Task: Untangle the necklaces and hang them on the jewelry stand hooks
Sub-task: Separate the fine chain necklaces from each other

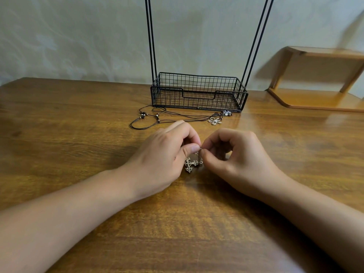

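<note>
Nearer us than the jewelry stand [199,95], our left hand [165,154] and right hand [234,154] both pinch a small necklace whose cross pendant [190,164] dangles between them. Corded necklaces [157,117] lie just before the stand. We read no writing anywhere.

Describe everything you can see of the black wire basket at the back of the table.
The black wire basket is a low rectangular tray of thin metal grid, with a notch cut in its front wall. It stands on the wooden table near the wall. Thin black rods rise from both ends, out of view. Nothing visible lies inside. Dark cord necklaces lie before it.
</note>
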